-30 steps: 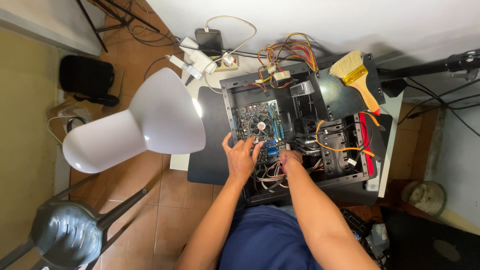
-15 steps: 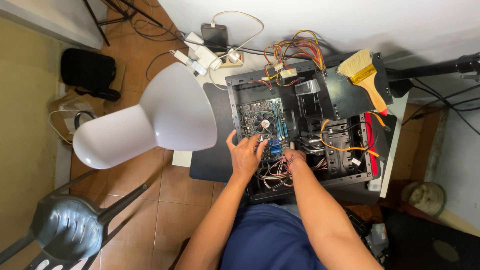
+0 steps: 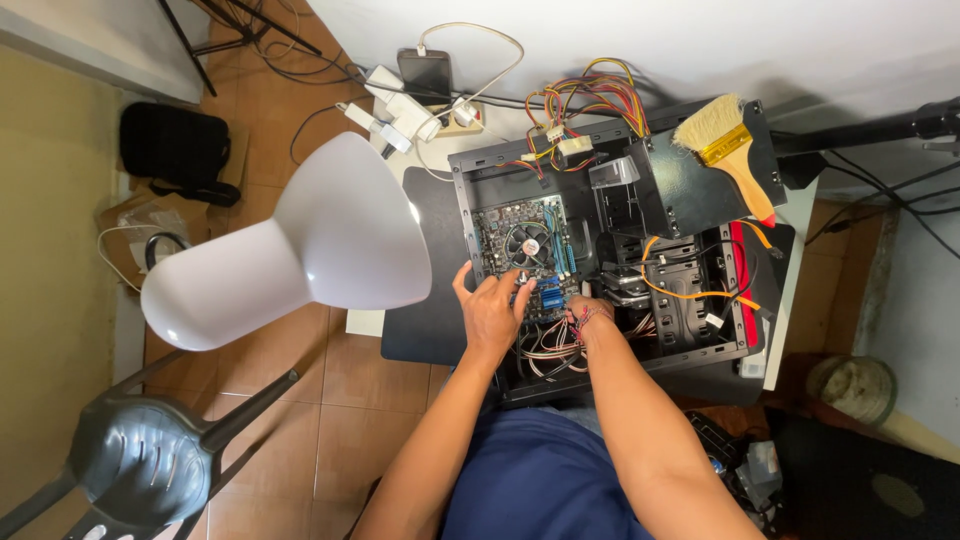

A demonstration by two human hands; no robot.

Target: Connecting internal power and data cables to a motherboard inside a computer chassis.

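Observation:
An opened black computer case [image 3: 480, 175] lies on its side on a low table, showing a motherboard [image 3: 505, 240] with a round cooler fan [image 3: 527, 243]. My left hand [image 3: 490, 310] rests on the board's near edge, fingers spread over blue connectors [image 3: 549, 295]. My right hand [image 3: 590, 315] reaches into the case beside it, among a tangle of thin cables [image 3: 550, 350]; its fingers are hidden, so whether it grips anything is unclear. Orange cables [image 3: 690, 293] run across the drive bays on the right.
A wooden paintbrush [image 3: 725, 150] lies on the case's far right part. A white chair [image 3: 300, 245] stands left of the table, a dark grey chair [image 3: 140, 455] nearer left. A power strip with adapters and a phone [image 3: 425, 75] sits by the wall. A black bag [image 3: 175, 145] lies far left.
The view has shifted a little. My left hand has slid slightly over the motherboard's near edge; my right hand stays in the cables beside it.

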